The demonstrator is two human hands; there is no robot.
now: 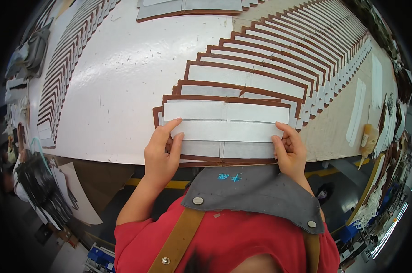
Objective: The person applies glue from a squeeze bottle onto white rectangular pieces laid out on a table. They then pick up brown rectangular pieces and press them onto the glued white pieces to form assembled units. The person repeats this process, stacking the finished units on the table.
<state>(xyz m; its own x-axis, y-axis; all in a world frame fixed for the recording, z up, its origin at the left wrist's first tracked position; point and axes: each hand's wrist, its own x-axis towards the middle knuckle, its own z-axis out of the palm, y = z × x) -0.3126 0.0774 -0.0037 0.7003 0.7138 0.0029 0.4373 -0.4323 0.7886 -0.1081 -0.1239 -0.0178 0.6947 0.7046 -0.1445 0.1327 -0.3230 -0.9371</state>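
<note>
Between my two hands lies a long white strip [228,132], its ends pinched between thumbs and fingers. My left hand [164,148] is closed on the left end, my right hand [289,148] on the right end. Under the strip is a flat panel [201,149] with a pale lining and brown borders, at the near edge of the table. The strip crosses its middle; pale lining shows above and below. The curled fingers of both hands are partly hidden behind the strip and thumbs.
Overlapping brown-edged panels [269,50] fan out toward the far right of the white table [119,91]. Another overlapping row [62,77] runs along the left. More panels [190,11] lie at the back. At the right are loose white strips [356,111] and a yellowish bottle with a nozzle [369,139].
</note>
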